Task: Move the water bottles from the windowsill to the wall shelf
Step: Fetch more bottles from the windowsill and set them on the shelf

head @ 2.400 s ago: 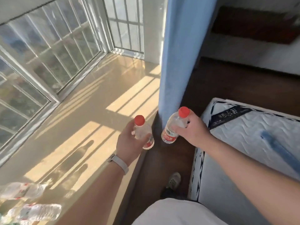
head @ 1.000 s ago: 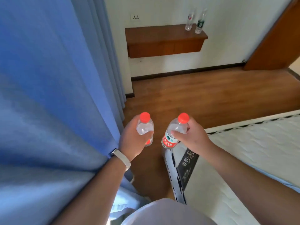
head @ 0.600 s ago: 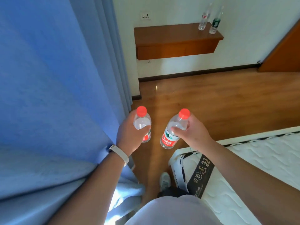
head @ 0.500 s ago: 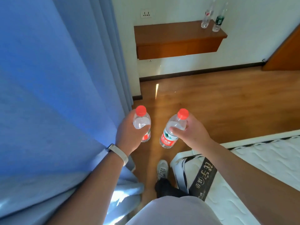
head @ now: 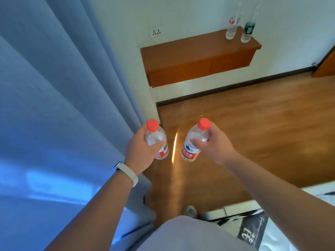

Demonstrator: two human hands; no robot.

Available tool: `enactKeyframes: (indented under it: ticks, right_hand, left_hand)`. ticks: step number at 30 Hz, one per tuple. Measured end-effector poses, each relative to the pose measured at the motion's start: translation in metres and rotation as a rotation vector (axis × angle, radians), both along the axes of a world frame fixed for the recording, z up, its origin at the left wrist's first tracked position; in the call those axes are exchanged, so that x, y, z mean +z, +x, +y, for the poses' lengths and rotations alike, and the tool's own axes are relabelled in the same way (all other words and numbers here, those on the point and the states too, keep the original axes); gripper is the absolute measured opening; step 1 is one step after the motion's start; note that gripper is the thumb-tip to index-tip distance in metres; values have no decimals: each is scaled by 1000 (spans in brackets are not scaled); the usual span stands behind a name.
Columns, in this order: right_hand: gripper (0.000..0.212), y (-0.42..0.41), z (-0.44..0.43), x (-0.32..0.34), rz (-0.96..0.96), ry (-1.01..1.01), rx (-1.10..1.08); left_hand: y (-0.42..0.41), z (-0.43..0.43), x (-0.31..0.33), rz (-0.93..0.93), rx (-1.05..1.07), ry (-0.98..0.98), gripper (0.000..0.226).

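Holding one red-capped water bottle (head: 157,142) in the left hand (head: 140,151), fingers wrapping the clear body above the red label, grip closing snugly around it. Pinching a second red-capped bottle (head: 193,142) in the right hand (head: 215,144), thumb pressing its front, fingers curling behind the shoulder. Both bottles hanging near, side by side but apart, tilting slightly, over the wooden floor (head: 253,124). Standing far right on the wall shelf (head: 190,49): two more bottles, one red-labelled (head: 232,28), one green-labelled (head: 247,30). Hanging left, a blue curtain (head: 54,105). Showing near right, a mattress corner (head: 272,230). Reaching forward with both forearms, a white wristband (head: 126,172) circling the left wrist.
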State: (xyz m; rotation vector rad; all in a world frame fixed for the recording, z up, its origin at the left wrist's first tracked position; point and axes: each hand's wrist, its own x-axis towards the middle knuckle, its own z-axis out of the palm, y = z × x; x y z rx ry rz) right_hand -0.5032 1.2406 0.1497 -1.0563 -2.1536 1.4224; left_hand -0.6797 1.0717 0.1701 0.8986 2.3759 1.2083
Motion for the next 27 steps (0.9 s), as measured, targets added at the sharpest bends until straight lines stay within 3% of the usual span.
enactKeyframes:
  ticks: [10, 16, 27]
  right_hand:
    - [48, -44, 94, 11, 28, 58, -58]
    - [40, -87, 137, 5, -22, 100, -62]
    - [52, -207, 249, 20, -96, 160, -296]
  left_hand:
    - [-58, 102, 17, 16, -37, 8, 53]
    - [-113, 160, 3, 37, -110, 0, 49]
    - [-259, 303, -5, -77, -299, 33, 53]
